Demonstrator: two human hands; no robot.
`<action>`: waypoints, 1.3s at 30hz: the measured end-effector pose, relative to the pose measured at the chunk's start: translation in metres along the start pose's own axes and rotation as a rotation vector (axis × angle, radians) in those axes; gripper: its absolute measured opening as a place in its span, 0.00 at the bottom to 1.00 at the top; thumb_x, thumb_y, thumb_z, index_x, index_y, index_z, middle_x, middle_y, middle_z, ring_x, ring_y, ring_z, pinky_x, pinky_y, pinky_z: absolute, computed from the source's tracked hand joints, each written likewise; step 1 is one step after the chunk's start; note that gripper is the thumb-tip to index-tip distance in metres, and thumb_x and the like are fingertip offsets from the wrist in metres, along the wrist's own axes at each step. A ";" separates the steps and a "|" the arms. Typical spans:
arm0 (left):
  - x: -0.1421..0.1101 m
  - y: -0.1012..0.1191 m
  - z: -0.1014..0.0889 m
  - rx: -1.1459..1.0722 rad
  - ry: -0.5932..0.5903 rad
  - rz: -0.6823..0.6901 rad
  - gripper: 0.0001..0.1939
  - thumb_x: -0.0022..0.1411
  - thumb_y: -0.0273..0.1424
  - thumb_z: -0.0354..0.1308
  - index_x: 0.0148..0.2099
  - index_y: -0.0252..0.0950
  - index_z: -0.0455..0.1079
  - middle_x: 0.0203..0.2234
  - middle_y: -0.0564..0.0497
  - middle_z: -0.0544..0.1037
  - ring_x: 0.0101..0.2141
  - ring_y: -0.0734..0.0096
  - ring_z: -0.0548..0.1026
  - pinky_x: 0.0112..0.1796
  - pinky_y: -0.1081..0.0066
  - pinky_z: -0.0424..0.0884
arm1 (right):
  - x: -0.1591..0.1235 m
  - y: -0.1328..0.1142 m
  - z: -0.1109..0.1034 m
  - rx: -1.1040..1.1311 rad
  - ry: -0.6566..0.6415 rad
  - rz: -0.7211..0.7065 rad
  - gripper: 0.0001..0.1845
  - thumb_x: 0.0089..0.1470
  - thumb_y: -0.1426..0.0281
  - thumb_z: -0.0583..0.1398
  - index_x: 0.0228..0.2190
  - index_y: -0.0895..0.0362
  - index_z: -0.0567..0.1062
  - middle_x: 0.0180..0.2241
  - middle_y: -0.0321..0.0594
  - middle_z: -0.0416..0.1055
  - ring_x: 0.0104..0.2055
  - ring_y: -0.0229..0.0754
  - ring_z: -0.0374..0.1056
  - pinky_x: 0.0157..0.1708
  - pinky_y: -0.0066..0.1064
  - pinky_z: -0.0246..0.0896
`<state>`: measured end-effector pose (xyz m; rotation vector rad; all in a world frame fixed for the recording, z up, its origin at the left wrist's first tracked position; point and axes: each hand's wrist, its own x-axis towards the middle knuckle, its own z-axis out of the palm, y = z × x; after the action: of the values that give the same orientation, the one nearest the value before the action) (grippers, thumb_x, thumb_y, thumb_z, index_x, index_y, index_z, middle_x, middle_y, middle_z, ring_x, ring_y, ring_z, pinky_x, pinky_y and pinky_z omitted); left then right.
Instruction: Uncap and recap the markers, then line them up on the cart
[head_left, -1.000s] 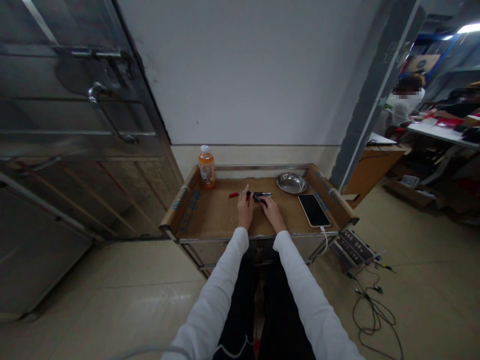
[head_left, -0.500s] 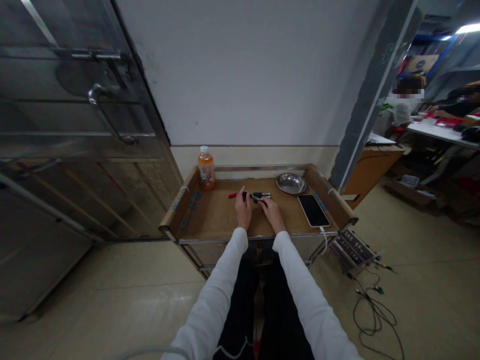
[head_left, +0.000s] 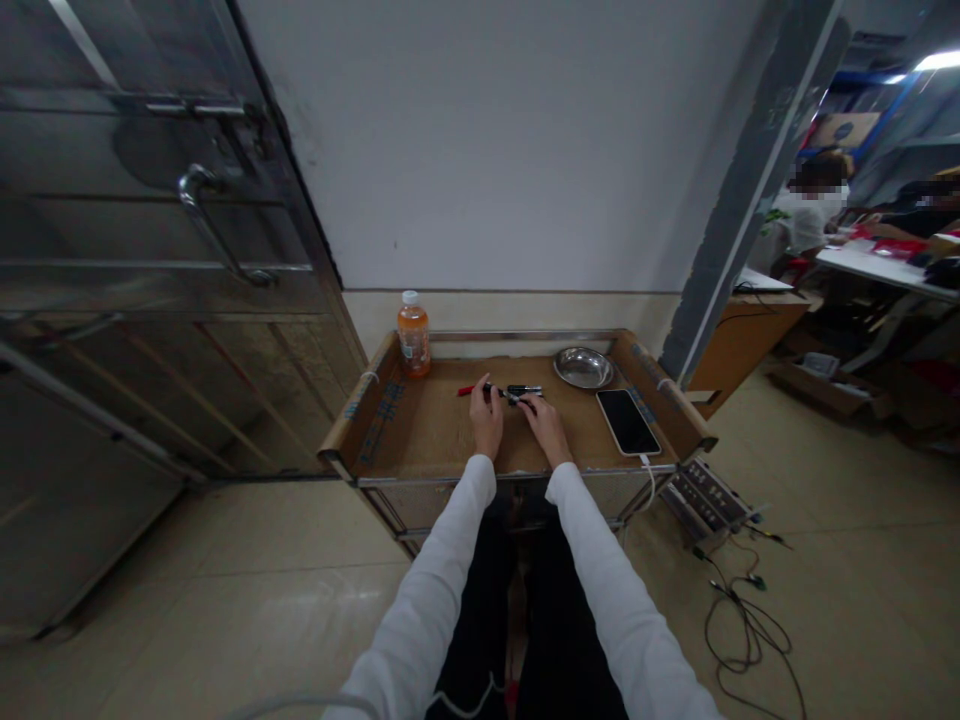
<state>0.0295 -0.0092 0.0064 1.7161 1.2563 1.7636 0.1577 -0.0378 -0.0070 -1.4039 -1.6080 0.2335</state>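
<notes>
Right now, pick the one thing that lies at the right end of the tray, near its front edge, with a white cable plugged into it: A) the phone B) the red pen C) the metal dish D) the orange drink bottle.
A: the phone lies flat, dark screen up, at the tray's right end, and the white cable runs from its near end over the front edge.

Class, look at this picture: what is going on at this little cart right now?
A person in white sleeves sits at a cardboard-lined cart. Both hands work at its middle: the left hand touches a red-and-black pen, and the right hand rests on a small dark tool; the grip is too small to make out. An orange drink bottle, a metal dish and a plugged-in phone sit around them.
</notes>
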 end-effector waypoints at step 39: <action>-0.004 -0.006 0.016 0.480 -0.522 0.148 0.07 0.64 0.22 0.49 0.41 0.34 0.66 0.41 0.43 0.70 0.45 0.63 0.69 0.47 0.62 0.66 | -0.002 0.002 -0.003 -0.236 0.102 0.065 0.16 0.63 0.65 0.48 0.40 0.56 0.73 0.40 0.46 0.73 0.41 0.44 0.69 0.42 0.33 0.61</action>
<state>0.0437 -0.0041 -0.0032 2.3833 1.3963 1.0021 0.1611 -0.0407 -0.0077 -1.6225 -1.5447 0.0085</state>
